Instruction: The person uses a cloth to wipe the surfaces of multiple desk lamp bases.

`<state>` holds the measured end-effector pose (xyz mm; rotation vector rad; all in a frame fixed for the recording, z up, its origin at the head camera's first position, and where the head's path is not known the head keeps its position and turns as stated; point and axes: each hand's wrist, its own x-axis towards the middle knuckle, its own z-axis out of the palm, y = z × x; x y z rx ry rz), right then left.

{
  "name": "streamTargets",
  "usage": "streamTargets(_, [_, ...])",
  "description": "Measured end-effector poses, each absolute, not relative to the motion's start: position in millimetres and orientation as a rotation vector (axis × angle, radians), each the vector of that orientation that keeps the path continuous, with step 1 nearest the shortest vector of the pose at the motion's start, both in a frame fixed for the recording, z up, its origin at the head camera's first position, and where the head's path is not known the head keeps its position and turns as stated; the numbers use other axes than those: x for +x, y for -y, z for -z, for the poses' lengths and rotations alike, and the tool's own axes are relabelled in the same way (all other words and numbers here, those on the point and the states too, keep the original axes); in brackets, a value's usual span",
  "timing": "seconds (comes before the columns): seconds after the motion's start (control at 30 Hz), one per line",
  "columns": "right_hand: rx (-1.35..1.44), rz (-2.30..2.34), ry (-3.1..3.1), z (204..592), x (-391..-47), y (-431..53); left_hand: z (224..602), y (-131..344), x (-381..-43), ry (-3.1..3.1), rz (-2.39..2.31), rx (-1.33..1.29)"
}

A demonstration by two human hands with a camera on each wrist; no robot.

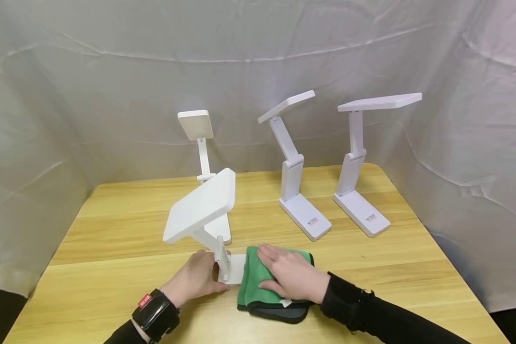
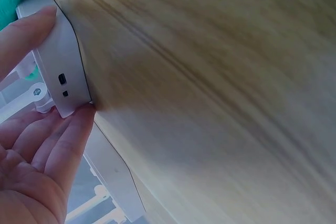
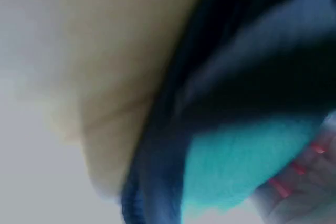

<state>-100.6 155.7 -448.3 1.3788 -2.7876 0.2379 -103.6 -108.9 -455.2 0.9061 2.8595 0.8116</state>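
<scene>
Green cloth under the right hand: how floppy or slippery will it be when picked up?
The green cloth will probably droop and unfold, since it lies in soft, folded layers. Its fuzzy surface suggests it won't slip easily from the right hand.

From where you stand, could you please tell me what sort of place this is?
Probably a makeshift work booth: pale sheeting hangs along three sides of a wood-grained table, where four white desk lamps stand and the right hand rests on a green cloth.
</scene>
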Motion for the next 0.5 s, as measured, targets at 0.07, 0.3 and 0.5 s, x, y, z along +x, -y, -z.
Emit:
streamTargets(0.07, [1.348, -0.165, 2.789, 448.5, -103.2, -146.2, 454.4, 109.4, -104.0, -2.858, -0.81, 0.911])
streamTargets(0.3, [1.43, -0.003, 2.673, 451.5, -99.8, -120.4, 453.7, 109.7, -105.2, -2.865, -0.77, 0.932])
streamTargets(0.5, [1.561, -0.298, 2.713, 449.3, -96.1, -148.7, 455.4, 109.6, -105.0, -2.881, -0.768, 0.944])
